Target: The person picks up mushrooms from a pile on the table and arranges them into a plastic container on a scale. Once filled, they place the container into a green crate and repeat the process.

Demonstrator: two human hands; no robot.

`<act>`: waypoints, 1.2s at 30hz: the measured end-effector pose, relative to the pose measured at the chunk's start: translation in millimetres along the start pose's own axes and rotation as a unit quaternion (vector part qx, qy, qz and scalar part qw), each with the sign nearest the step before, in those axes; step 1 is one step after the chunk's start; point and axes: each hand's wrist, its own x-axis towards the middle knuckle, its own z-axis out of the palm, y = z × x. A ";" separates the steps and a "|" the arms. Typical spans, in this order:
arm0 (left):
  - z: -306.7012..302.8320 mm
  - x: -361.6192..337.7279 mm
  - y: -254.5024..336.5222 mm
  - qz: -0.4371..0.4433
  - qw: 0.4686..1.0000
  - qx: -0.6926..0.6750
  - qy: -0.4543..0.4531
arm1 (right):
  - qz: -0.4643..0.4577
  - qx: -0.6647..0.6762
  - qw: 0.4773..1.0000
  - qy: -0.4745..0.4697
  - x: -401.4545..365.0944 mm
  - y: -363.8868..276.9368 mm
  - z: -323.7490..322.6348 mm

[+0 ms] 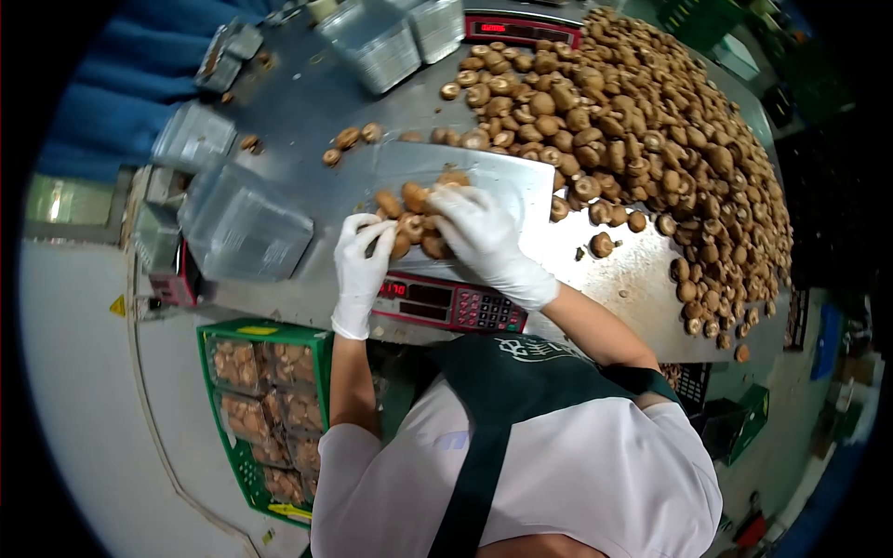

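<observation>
Several brown shiitake mushrooms (412, 196) lie grouped in what looks like a clear plastic tray on the metal platform (526, 181) of a weighing scale. My left hand (361, 265), in a white glove, is at the left side of this group, its fingers pinched together. What they hold, if anything, is hidden. From the right, my gloved right hand (486, 237) reaches over the group, with fingers curled onto a mushroom. Its fingertips are partly hidden. Below both hands, the scale's red panel (446, 302) shows lit digits.
A large heap of mushrooms (642, 121) covers the table's right side. Stacked clear trays (246, 223) stand left, with more trays (372, 46) at the back. Another red scale (521, 31) sits behind. A green crate (326, 349) of packed mushrooms is below left.
</observation>
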 end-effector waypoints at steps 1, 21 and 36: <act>2.1 0.7 -0.4 0.003 1.000 -0.010 0.008 | -0.021 -0.022 0.997 -0.067 2.9 -2.2 -1.8; -11.3 90.2 -67.9 -0.275 0.940 -0.200 0.019 | 0.308 0.017 0.950 -0.055 -48.3 56.8 -118.6; -7.3 111.2 -17.8 -0.253 0.861 -0.435 0.080 | 0.301 0.042 0.951 -0.066 -49.0 48.8 -119.2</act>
